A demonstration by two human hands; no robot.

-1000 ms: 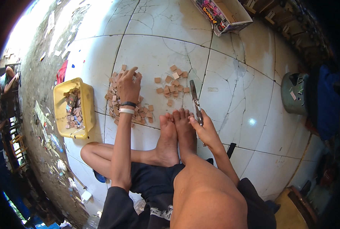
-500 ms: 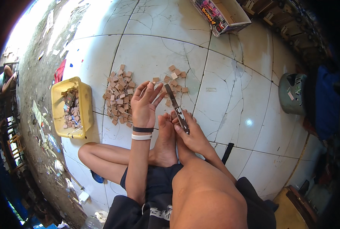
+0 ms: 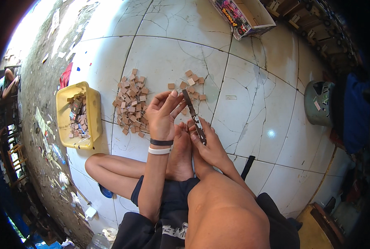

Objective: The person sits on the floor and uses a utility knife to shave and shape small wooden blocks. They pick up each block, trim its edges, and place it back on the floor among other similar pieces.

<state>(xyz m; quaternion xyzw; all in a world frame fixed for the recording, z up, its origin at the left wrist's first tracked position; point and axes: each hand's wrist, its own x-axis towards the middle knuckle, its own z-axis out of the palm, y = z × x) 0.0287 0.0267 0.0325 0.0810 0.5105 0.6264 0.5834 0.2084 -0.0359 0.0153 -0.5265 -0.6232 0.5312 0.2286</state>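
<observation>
L hand (image 3: pixel 161 120) half-curled over bare feet, palm showing; thumb & index tips close together just beside the tip of a slim dark metal plier-like tool w/ worn pale patches (image 3: pixel 192 110); can't tell if anything small is pinched btw them; R hand (image 3: pixel 212 147) wrapped firmly round the tool's near end, tip pointing far & slightly left; step in hand is prob. fine work on a small piece at the tool's tip; next move calls for a steady R grip & precise L fingertip placement, w/ skin kept off the tip.

Dense heap of small flat brown squares w/ thin pale sticks (image 3: pixel 131 101) lies left of L hand; smaller loose cluster of similar brown squares (image 3: pixel 191 81) lies beyond the tool, its material (wood or card) unclear.

Surface = glossy white ceramic tile floor, badly cracked (image 3: pixel 168 54); yellow rectangular plastic basin (image 3: pixel 94 120) at left holds mixed bits; open printed cardboard box (image 3: pixel 255 30) far right; grey-green round plastic container (image 3: pixel 318 114) right, beside a blue cloth (image 3: pixel 356 112); littered grey-brown dirt ground (image 3: pixel 47 45) past the left floor edge; another person (image 3: pixel 9 79) partly visible at far left.
</observation>
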